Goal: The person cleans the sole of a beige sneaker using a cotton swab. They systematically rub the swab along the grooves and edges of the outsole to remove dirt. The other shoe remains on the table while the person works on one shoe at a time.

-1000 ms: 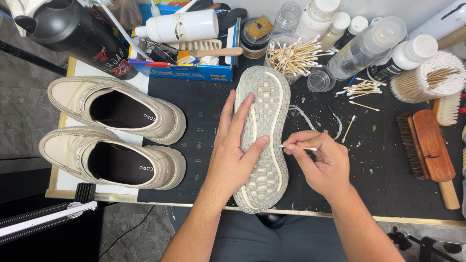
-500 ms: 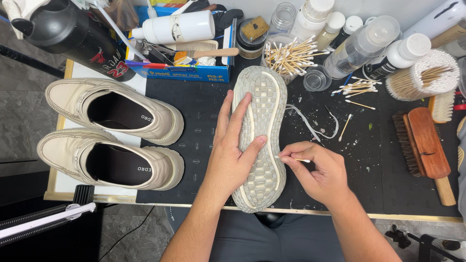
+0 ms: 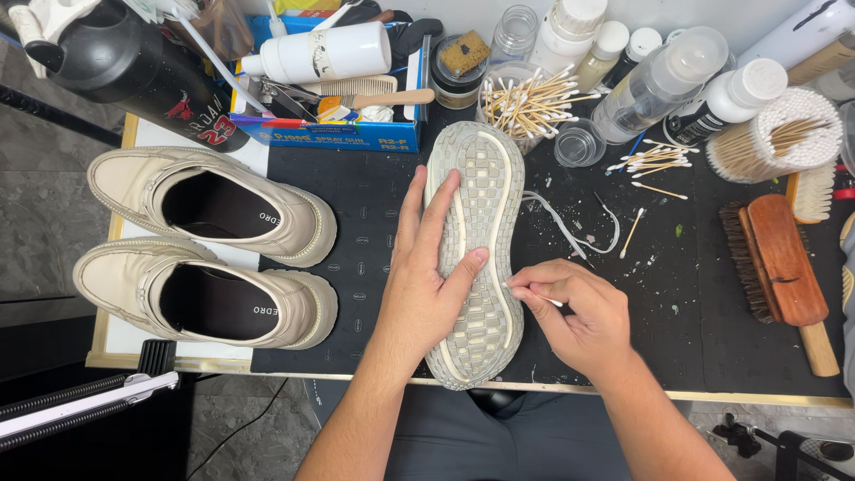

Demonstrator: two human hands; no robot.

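A pale shoe (image 3: 476,169) lies sole up on the black mat (image 3: 365,223), its grey-white gridded sole facing me. My left hand (image 3: 427,276) lies flat over the sole's left side, fingers spread, thumb across the middle, holding it down. My right hand (image 3: 579,307) pinches a thin cotton swab (image 3: 534,297), its tip pressed against the sole's right edge near the white rim. A white shoelace (image 3: 583,223) lies loose just right of the shoe.
Two cream shoes (image 3: 214,249) stand at the left on a light board. Bottles, a jar of cotton swabs (image 3: 525,102) and a blue box (image 3: 338,134) line the back. Used swabs litter the mat. A wooden brush (image 3: 779,263) lies at the right. A black bottle (image 3: 134,62) stands back left.
My right hand has moved the swab a little along the sole's right edge toward the shoe. My left hand has stayed pressed on the sole.
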